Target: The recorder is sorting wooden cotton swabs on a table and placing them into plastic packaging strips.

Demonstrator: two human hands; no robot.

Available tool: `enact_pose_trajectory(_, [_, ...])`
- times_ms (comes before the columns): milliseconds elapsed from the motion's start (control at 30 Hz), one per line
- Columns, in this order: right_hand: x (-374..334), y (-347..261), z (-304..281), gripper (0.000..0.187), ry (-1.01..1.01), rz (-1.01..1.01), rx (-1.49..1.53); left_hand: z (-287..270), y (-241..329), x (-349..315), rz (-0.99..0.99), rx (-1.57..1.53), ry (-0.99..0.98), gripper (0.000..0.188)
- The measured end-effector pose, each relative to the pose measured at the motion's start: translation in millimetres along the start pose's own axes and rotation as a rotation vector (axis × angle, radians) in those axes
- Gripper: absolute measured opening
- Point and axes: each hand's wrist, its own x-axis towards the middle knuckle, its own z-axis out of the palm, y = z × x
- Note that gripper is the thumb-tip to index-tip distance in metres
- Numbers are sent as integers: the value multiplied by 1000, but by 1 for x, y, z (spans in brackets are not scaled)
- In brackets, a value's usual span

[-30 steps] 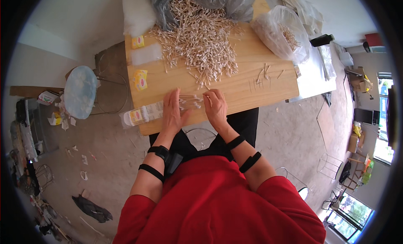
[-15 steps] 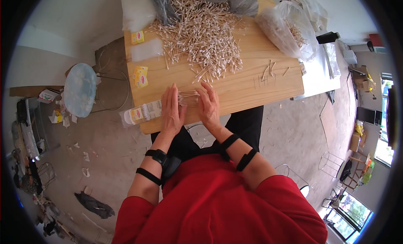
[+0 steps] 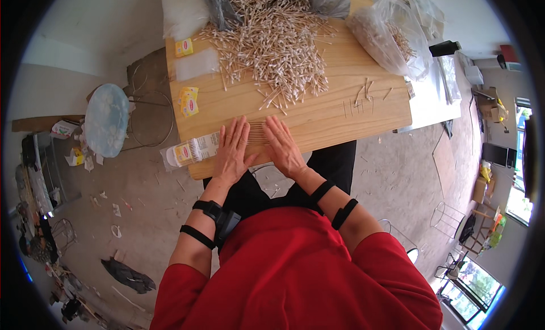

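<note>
1. My left hand lay flat near the front edge of the wooden surface, its fingers straight and side by side, its thumb spread away toward the right; it was not clamped on anything.
2. My right hand lay facing it, also flattened, fingers stretched out and slanting up to the left, with no grip closed on anything.
3. Between my two hands, which stood a little apart, was a row of cotton swabs, sticks side by side and running crosswise; both ends of the row were hidden under my fingers.
4. Just left of my left hand was a clear packet with a yellow label and white swab tips showing through; its right part passed out of sight beneath that hand.
5. Beyond my hands a big heap of cotton swabs spread over the surface, with a grey plastic bag at its far side.
6. Left of the heap were yellow cards and a translucent plastic sheet.
7. To the right stood a clear plastic bag with more swabs inside, and nearer me a few loose swabs lay beside pencil-like strokes.
</note>
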Motion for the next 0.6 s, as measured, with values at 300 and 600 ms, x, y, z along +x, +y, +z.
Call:
enact_pose_trajectory(300, [44, -31, 39, 42, 457, 369, 465, 24, 26, 37, -333, -611, 501, 52])
enact_pose_trajectory(600, [52, -34, 40, 37, 453, 374, 514, 21, 17, 40, -324, -601, 509, 49])
